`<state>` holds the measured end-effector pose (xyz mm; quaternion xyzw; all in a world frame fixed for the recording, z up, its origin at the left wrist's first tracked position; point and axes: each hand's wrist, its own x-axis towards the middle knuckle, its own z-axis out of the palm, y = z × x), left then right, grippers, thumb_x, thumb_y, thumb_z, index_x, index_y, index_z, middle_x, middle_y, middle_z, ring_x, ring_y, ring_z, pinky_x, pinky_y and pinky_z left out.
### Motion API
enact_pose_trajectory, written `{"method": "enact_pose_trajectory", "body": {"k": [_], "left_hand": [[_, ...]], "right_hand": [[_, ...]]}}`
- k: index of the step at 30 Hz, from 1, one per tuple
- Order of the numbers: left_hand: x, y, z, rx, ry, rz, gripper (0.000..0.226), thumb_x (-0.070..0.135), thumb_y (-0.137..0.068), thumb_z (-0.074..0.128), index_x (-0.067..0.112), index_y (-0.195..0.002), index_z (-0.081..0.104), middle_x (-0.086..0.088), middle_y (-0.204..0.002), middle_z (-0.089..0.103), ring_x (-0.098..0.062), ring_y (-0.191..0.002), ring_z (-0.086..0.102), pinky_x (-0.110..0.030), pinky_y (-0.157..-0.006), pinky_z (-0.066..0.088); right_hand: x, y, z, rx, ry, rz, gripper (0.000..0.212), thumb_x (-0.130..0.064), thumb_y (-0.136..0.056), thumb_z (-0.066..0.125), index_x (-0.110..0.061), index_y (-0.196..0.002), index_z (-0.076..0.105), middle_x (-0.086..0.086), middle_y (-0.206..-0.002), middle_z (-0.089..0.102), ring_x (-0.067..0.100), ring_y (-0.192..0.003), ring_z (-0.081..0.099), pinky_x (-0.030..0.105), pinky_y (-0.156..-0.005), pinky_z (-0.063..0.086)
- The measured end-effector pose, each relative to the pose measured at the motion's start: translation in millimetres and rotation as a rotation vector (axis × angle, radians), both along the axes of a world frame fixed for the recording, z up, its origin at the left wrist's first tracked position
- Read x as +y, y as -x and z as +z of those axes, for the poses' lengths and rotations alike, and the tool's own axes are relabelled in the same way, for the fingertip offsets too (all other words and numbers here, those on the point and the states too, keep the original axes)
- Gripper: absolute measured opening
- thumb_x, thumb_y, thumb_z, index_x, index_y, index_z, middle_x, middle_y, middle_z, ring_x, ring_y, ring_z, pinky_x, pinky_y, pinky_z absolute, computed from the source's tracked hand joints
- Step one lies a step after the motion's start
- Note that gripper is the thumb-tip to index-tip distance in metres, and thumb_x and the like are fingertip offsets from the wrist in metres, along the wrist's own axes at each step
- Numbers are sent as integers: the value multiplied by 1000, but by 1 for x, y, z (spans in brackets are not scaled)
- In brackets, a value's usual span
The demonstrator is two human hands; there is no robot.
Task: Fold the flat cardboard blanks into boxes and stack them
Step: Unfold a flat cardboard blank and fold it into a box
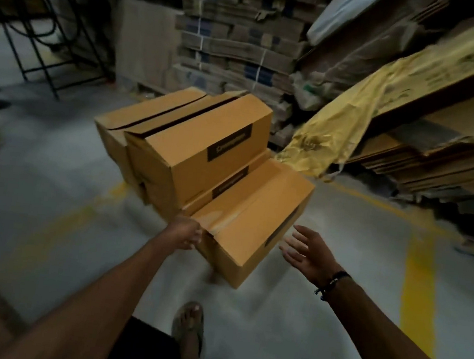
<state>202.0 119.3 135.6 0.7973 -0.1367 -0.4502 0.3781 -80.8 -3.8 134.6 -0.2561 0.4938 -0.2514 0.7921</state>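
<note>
Left hand (pixel 186 234) gripped the near corner of the folded brown cardboard box (pixel 249 228) on the grey floor (pixel 317 321); right hand (pixel 305 253) hovered spread beside it. Stacking step: it likely needed nudging flush against the stacked brown boxes (pixel 187 141).

One view only, head-mounted cam, wide-angle w/ bent edges. Looks forward and down from standing height over both outstretched arms: left hand (pixel 186 234) and right hand (pixel 305 253) sit lower-centre, close to the lens, a sandalled foot (pixel 189 326) right at the bottom edge. Folded boxes (pixel 202 157) on the floor (pixel 51 187) fill mid-frame, just past arm's reach. Further off, top of frame, bundled flat cardboard stacks (pixel 240 35) straight ahead and slanting sheets (pixel 443 120) to the right; a dark metal frame (pixel 48 39) top left. Edges blurred.
</note>
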Motion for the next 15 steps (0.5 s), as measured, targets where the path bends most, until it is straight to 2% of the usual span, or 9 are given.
{"method": "enact_pose_trajectory", "body": {"k": [1,2,4,5,6,7,10,13,15], "left_hand": [[-3,-11,-10,-39,-91,-130,18,18,-105,47,13,-91,57,-6,-83,58,-17,-67,56,-24,-50,40],[-6,-21,-19,-83,-167,-235,16,26,-106,48,15,-98,56,-6,-94,58,-18,-78,59,-26,-54,45],[-17,-41,-42,-210,-245,-372,22,37,-106,47,16,-108,55,-9,-110,56,-26,-103,61,-35,-75,56],[-24,-51,-56,-259,-250,-396,25,39,-106,47,15,-108,55,-11,-114,56,-30,-110,61,-40,-84,58],[-30,-58,-68,-291,-242,-378,29,41,-105,47,14,-111,56,-13,-119,57,-31,-112,61,-43,-88,58],[-37,-65,-84,-307,-226,-351,35,43,-104,48,13,-119,56,-14,-126,57,-31,-111,61,-42,-85,59],[-60,-81,-131,-349,-198,-332,57,47,-101,53,12,-145,46,-13,-139,54,-28,-105,60,-34,-75,56],[-84,-98,-184,-347,-138,-324,65,61,-90,62,9,-131,58,-13,-127,65,-31,-109,64,-34,-82,54],[-102,-119,-237,-326,-121,-297,87,78,-74,63,11,-130,57,-11,-122,67,-30,-105,66,-39,-86,58]], "right_hand": [[-3,-12,-13,43,12,36,56,-34,-89,74,-15,-136,49,6,-99,58,26,-88,59,34,-82,53],[-8,-23,-28,110,28,58,65,-35,-85,78,-16,-140,47,9,-116,59,28,-97,61,35,-80,53],[-19,-44,-60,275,69,87,70,-34,-82,82,-10,-140,50,23,-153,42,50,-125,54,41,-83,54],[-24,-53,-76,343,95,98,74,-31,-83,82,-3,-143,48,29,-157,31,57,-132,43,47,-90,54],[-30,-62,-94,395,115,114,79,-30,-82,83,2,-144,46,32,-156,27,59,-134,38,55,-97,52],[-34,-69,-110,433,122,126,83,-33,-80,85,1,-144,46,33,-155,31,58,-131,43,59,-98,51],[-43,-87,-154,497,77,133,96,-46,-71,88,-9,-146,41,14,-149,43,34,-120,53,49,-90,57],[-49,-105,-185,509,9,179,102,-53,-73,84,-17,-153,31,11,-151,40,33,-120,50,49,-88,56],[-50,-117,-200,487,-18,221,106,-53,-76,82,-24,-157,20,12,-154,36,36,-124,48,54,-93,53]]}}
